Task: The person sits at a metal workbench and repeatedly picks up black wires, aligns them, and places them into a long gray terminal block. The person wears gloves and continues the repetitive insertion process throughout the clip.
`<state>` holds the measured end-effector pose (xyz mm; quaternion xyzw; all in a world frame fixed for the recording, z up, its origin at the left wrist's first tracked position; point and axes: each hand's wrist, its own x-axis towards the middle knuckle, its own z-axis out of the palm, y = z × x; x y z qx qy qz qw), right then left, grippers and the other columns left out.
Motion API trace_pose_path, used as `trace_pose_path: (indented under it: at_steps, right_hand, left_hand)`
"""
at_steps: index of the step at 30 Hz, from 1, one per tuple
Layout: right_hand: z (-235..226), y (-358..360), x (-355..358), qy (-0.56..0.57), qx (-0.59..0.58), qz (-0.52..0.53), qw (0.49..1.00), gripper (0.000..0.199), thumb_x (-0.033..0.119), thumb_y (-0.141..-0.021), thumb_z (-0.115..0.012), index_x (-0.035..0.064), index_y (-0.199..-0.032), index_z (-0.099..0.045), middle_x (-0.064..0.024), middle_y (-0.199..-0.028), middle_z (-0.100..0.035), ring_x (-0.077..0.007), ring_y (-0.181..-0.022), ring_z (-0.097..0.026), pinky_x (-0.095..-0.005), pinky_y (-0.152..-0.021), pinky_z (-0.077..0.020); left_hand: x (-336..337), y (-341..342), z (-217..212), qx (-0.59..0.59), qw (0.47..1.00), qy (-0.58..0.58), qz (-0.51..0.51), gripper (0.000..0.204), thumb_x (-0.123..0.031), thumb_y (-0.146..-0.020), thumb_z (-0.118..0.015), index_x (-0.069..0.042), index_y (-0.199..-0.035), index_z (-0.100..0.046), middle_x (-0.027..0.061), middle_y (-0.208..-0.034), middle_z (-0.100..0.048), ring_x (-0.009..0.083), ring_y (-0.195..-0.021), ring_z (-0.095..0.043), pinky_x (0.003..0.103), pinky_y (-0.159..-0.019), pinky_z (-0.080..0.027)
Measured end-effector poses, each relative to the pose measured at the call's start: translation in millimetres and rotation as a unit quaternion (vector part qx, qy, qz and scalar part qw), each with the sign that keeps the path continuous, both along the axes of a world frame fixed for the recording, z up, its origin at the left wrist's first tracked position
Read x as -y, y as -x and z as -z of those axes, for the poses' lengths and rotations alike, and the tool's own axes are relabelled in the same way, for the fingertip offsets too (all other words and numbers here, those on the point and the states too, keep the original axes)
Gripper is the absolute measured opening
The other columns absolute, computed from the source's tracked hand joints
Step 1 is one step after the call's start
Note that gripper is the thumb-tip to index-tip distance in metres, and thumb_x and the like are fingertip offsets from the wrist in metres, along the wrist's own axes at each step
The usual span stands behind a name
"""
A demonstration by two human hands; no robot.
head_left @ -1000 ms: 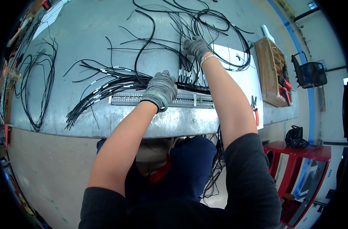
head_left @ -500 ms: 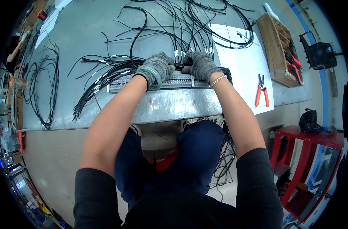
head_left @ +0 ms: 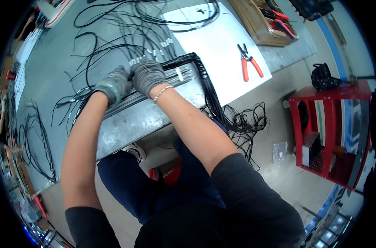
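Note:
Both my hands wear grey knitted gloves and are side by side, nearly touching. My left hand [head_left: 115, 86] has its fingers closed on the black cables beside the terminal strip. My right hand [head_left: 148, 77] is curled closed over the black cable bundle [head_left: 183, 60]; its fingertips are largely hidden. The bundle runs along the far side of the grey terminal strip [head_left: 187, 77], bends at the right end and hangs off the table's front edge. Thin black cables with white labels [head_left: 168, 42] fan out beyond my hands.
Red-handled wire strippers [head_left: 245, 68] lie on a white paper sheet [head_left: 221, 74]. A wooden box [head_left: 254, 25] with tools stands at the far right. Loose cables [head_left: 35, 144] lie at the left. Tangled cables [head_left: 254, 120] hang near a red cart [head_left: 332, 95].
The view has turned and shifted right. Both hands have moved left along the terminal strip and closer together; the strip's white marker now shows right of my right hand.

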<state>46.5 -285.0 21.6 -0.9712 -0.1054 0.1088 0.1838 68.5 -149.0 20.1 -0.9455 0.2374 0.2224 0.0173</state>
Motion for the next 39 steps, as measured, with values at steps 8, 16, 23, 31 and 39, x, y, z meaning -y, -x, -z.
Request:
trace_pose_path:
  at_steps: [8,16,23,31,39]
  right_hand:
    - [18,-8,-3,-0.004,0.002,-0.017,1.000,0.028,0.027,-0.086,-0.057,0.0061,-0.099,-0.071,-0.0157,-0.105,-0.068,-0.0285,-0.103,-0.062,-0.0403,-0.085,-0.0509]
    - [26,-11,-4,-0.030,-0.011,0.002,0.999,0.030,0.030,-0.085,-0.061,0.0069,-0.101,-0.070,-0.0139,-0.108,-0.067,-0.0278,-0.106,-0.061,-0.0396,-0.088,-0.0499]
    - [21,-8,5,-0.040,0.000,-0.006,0.999,0.028,0.028,-0.083,-0.064,0.0060,-0.100,-0.071,-0.0157,-0.106,-0.067,-0.0278,-0.104,-0.063,-0.0386,-0.086,-0.0516]
    - [4,-4,16,-0.106,-0.007,0.021,0.994,0.030,0.024,-0.080,-0.068,0.0041,-0.103,-0.070,-0.0160,-0.104,-0.068,-0.0277,-0.102,-0.064,-0.0378,-0.090,-0.0506]
    - [-4,7,25,-0.194,0.052,0.030,0.979,0.018,0.023,-0.076,-0.068,0.0113,-0.089,-0.071,-0.0147,-0.097,-0.066,-0.0289,-0.094,-0.064,-0.0391,-0.084,-0.0503]
  left_hand:
    - [-24,-15,-12,-0.055,0.994,0.096,-0.019,0.021,-0.017,-0.081,-0.062,-0.002,-0.096,-0.067,0.0176,-0.097,-0.060,0.0344,-0.092,-0.057,0.039,-0.085,-0.045]
    - [-5,-8,0,0.050,0.993,0.106,-0.002,0.026,-0.015,-0.074,-0.073,-0.002,-0.094,-0.062,0.0164,-0.093,-0.062,0.0335,-0.086,-0.059,0.040,-0.080,-0.048]
    - [8,-14,-6,-0.006,1.000,0.023,0.013,0.032,-0.011,-0.077,-0.067,-0.003,-0.108,-0.062,0.0206,-0.098,-0.066,0.0365,-0.091,-0.062,0.040,-0.082,-0.050]
    - [3,-11,-27,0.033,0.996,0.021,0.077,0.030,-0.005,-0.080,-0.057,-0.005,-0.109,-0.063,0.0202,-0.097,-0.066,0.0378,-0.093,-0.061,0.041,-0.083,-0.049]
    - [-19,-31,-39,-0.198,0.955,0.216,-0.041,0.030,-0.010,-0.081,-0.063,0.000,-0.109,-0.063,0.0076,-0.086,-0.066,0.0164,-0.079,-0.059,0.029,-0.083,-0.047]
